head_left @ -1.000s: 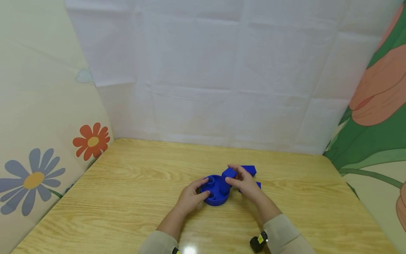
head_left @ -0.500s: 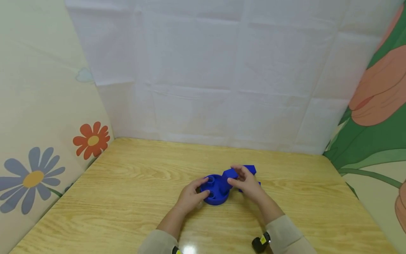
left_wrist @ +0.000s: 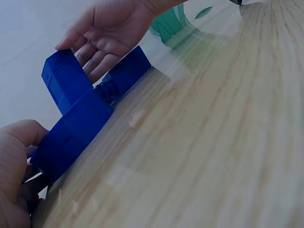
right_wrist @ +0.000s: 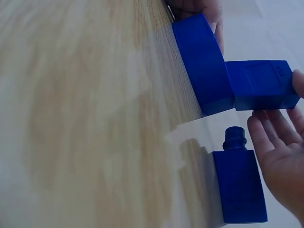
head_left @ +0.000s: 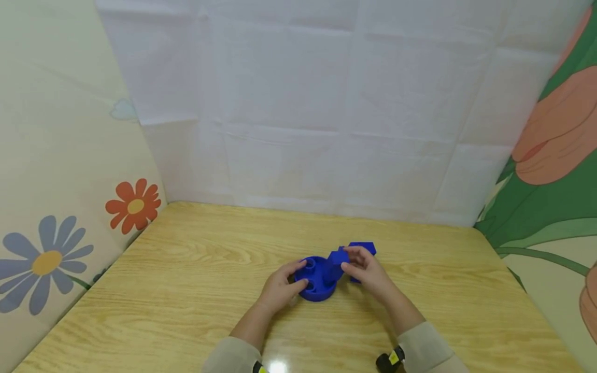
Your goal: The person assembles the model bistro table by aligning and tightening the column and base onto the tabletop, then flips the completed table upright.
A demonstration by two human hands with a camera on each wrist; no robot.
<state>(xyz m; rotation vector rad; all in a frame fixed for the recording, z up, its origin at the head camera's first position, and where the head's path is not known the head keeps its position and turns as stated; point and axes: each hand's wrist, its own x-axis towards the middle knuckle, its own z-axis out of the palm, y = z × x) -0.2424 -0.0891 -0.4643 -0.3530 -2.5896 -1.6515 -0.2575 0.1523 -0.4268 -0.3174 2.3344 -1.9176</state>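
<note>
A round blue base [head_left: 318, 296] with raised rim and round sockets lies on the table. My left hand [head_left: 280, 288] grips its left side, thumb and fingertips over the rim by two sockets. On the base's right side stands a blue rectangular block [head_left: 333, 268], its lower end inside the rim. My right hand [head_left: 373, 272] holds this block near its top between thumb and fingertips. In the right wrist view the block [right_wrist: 259, 83] juts from the base [right_wrist: 202, 61], the thumb at its end. Its joint with the base is hidden.
Behind and beside the right hand lie two more blue blocks, one farther back [head_left: 366, 247] and one nearer [head_left: 355, 280], partly covered. One loose block [right_wrist: 240, 187] has a ridged round peg. A white cloth [head_left: 298, 129] hangs behind the wooden table [head_left: 186, 290].
The held block has turned a little on the base, its top face now angled differently. My right hand has shifted slightly right. My left hand and the base stay put.
</note>
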